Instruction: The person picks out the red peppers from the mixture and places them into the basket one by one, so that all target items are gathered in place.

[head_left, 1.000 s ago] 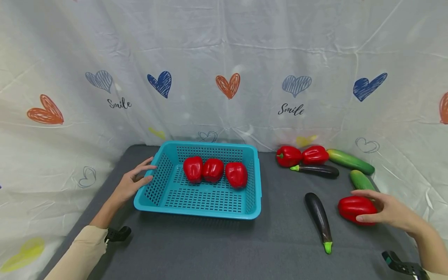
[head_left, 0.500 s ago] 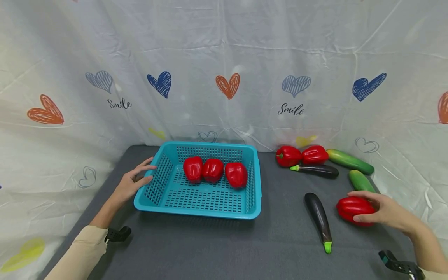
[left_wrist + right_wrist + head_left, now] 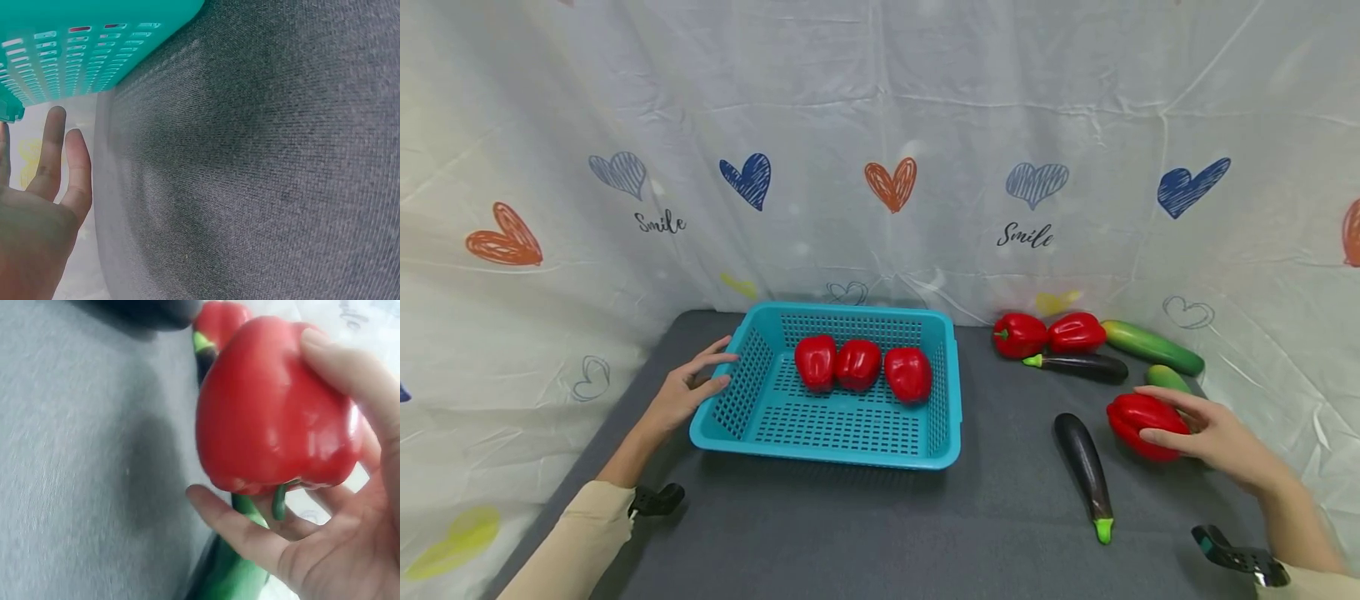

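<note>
Head view: right hand (image 3: pixel 1217 440) grips pepper (image 3: pixel 1135 429) near surface's (image 3: pixel 880 533) right edge! Basket's (image 3: pixel 827 455) well left, left hand (image 3: pixel 679 397) spread at its rim.

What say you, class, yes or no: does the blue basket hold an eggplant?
No, the blue basket holds only three red peppers; both eggplants lie outside it.

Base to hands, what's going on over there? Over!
Right hand gripping red pepper, off the table. Left hand at left rim of blue basket. Dark eggplant lies between pepper and basket.
</note>
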Available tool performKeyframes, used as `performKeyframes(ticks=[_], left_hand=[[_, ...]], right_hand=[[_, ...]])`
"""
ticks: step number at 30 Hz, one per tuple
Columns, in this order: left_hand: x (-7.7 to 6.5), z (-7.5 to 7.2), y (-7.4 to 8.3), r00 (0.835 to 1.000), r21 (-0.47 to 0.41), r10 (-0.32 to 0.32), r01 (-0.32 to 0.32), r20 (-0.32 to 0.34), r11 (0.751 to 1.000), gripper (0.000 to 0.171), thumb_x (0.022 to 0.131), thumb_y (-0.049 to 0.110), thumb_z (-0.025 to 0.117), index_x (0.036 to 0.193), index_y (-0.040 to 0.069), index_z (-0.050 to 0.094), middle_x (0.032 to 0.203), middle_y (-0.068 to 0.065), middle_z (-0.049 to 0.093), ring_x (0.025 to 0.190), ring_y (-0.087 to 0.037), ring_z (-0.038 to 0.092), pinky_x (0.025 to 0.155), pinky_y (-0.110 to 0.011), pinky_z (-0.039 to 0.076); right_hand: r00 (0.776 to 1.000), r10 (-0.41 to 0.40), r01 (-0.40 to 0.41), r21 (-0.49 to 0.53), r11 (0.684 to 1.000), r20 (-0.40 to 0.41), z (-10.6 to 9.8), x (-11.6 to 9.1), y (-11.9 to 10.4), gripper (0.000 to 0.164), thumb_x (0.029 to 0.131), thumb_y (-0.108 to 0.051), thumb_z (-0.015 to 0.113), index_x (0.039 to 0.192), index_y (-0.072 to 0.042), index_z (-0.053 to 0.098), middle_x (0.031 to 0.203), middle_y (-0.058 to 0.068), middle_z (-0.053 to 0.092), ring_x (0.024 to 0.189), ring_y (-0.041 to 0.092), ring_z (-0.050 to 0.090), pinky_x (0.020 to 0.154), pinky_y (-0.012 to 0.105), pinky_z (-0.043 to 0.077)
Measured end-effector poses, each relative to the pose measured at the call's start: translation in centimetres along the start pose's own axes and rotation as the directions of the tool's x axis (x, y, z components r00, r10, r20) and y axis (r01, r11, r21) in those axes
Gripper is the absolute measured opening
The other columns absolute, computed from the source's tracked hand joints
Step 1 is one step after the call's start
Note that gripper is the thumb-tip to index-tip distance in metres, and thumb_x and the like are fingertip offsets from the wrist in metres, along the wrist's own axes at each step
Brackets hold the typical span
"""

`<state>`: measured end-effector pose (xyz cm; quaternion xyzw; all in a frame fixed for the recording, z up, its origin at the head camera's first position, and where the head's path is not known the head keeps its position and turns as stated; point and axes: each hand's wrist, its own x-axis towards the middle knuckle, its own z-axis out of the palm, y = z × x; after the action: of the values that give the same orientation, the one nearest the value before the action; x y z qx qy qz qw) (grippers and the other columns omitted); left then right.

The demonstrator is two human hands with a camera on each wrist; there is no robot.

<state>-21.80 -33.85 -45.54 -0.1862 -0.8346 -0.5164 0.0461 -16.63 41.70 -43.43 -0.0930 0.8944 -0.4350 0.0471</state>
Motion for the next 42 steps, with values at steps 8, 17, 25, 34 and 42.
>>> performKeyframes(ticks=[8,17,25,34,42], left_hand=[[0.1,0.0,-0.2,1.0,-0.002,-0.006,0.006,-0.006,1.0,0.039,0.105,0.009,0.058,0.143,-0.001,0.055,0.165,-0.011,0.026,0.145,-0.044,0.026,0.093,-0.016,0.044],[-0.3,-0.3,-0.2,1.0,-0.002,-0.005,0.004,-0.022,1.0,0.039,0.105,0.008,0.058,0.142,-0.003,0.054,0.164,-0.013,0.026,0.145,-0.046,0.026,0.091,-0.016,0.046],[-0.7,-0.5,-0.1,0.999,0.019,-0.018,0.019,-0.033,1.0,0.038,0.105,0.008,0.058,0.141,-0.004,0.055,0.164,-0.015,0.026,0.14,-0.052,0.031,0.089,-0.016,0.047],[-0.2,-0.1,0.1,1.0,-0.01,-0.015,0.015,-0.012,1.0,0.038,0.105,0.008,0.057,0.142,-0.003,0.055,0.164,-0.014,0.025,0.139,-0.054,0.032,0.089,-0.018,0.049],[-0.1,0.2,0.0,1.0,-0.01,-0.014,0.014,-0.014,1.0,0.039,0.105,0.009,0.058,0.142,-0.003,0.055,0.164,-0.014,0.026,0.142,-0.051,0.027,0.089,-0.017,0.048]], right_hand=[[0.999,-0.035,0.037,0.062,0.997,-0.039,0.8,1.2,-0.2,0.057,0.098,-0.016,0.07,0.151,-0.009,0.049,0.129,-0.008,0.056,0.108,0.01,0.054,0.076,0.032,0.056],[0.994,-0.103,0.107,0.109,0.988,-0.042,1.4,2.7,-0.5,0.06,0.098,-0.009,0.07,0.152,-0.008,0.046,0.132,-0.003,0.052,0.104,0.012,0.058,0.077,0.03,0.056],[0.993,-0.114,0.117,0.162,0.98,-0.028,1.7,3.6,-1.2,0.062,0.097,-0.009,0.07,0.152,-0.006,0.043,0.129,-0.001,0.057,0.103,0.015,0.061,0.077,0.033,0.058],[0.997,-0.062,0.069,0.203,0.977,-0.04,1.7,3.3,-1.5,0.048,0.096,-0.005,0.07,0.137,-0.004,0.045,0.109,-0.004,0.07,0.093,0.014,0.067,0.073,0.032,0.059],[0.995,-0.057,0.069,0.162,0.984,-0.078,1.7,3.3,-2.1,0.054,0.098,-0.01,0.069,0.146,-0.005,0.045,0.119,-0.006,0.06,0.098,0.012,0.062,0.072,0.04,0.06]])
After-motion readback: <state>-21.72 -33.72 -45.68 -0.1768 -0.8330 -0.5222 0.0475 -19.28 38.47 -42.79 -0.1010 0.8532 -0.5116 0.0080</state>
